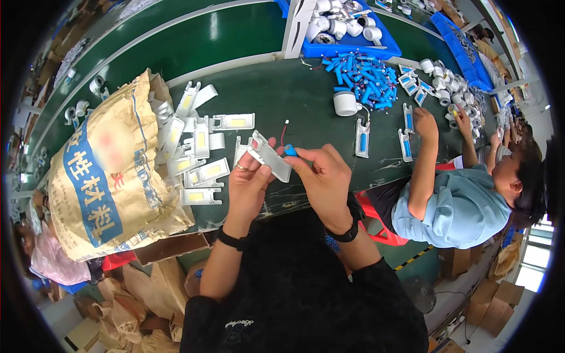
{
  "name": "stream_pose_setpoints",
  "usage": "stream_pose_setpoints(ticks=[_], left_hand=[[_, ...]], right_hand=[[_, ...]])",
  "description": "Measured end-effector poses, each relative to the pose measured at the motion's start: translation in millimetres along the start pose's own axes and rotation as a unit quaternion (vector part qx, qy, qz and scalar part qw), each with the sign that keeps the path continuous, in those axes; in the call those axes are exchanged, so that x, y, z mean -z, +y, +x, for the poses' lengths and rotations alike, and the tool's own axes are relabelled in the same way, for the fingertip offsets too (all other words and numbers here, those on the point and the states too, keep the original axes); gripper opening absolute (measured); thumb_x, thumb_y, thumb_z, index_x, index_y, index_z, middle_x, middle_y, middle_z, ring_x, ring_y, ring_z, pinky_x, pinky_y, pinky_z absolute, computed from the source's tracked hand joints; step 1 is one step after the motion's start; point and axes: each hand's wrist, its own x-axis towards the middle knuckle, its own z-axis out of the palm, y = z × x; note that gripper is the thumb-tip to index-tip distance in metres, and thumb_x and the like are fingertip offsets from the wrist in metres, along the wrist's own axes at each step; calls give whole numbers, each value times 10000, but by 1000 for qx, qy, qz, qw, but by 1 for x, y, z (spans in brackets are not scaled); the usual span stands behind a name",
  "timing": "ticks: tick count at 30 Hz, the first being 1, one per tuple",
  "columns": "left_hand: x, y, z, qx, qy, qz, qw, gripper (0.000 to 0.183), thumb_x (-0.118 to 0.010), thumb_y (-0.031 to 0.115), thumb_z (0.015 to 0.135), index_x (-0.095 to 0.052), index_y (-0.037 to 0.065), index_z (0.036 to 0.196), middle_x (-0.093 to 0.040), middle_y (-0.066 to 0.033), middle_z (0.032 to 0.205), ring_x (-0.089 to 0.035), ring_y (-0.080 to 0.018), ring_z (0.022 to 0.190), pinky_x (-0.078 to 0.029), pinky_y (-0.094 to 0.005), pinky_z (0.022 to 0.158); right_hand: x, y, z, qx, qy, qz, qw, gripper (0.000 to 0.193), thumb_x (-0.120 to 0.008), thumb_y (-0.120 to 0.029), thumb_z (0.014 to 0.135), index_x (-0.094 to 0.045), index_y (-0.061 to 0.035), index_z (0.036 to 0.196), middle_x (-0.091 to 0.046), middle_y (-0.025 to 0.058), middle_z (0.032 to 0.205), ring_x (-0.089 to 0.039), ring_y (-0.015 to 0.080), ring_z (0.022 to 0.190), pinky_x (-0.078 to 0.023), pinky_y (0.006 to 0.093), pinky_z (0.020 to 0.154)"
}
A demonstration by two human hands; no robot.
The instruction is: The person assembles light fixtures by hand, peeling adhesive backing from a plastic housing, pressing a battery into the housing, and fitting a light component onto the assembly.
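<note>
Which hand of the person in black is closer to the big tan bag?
Left. The left hand is right of the bag, with white parts between; the right hand is farther right.

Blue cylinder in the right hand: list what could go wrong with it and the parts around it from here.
1. The red wire sticks up loose beside the blue cylinder, so it might get pinched against the white housing.
2. The right hand appears to grip only the small cylinder's end, so it could slip.
3. White panel parts lie in a loose cluster near the left hand, which might knock them.
</note>
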Motion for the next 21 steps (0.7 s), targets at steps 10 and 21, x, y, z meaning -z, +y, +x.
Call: stream_pose_setpoints(ticks=[10, 21], left_hand=[[1, -4, -2, 8, -30, -19, 999, 561, -597, -9, 963, -413, 39, 1491, -462, -176, 1511, -521, -325, 1337, -519, -445, 1043], [4, -4, -6, -19, -22, 2, 1000, 572, -699, 71, 929, -472, 40, 1454, -514, -149, 1473, -518, -329, 1338, -477, -468, 1082]], right_hand=[[-5, -3, -5, -37, -71, 32, 996, 195, -831, -86, 790, -780, -54, 975, -497, 0, 687, -450, 82, 597, -340, 271, 515], [-8, -5, -13, -125, -97, 107, 982, 181, -779, -92, 865, -776, -52, 1041, -470, -27, 680, -400, 59, 608, -325, 248, 536]])
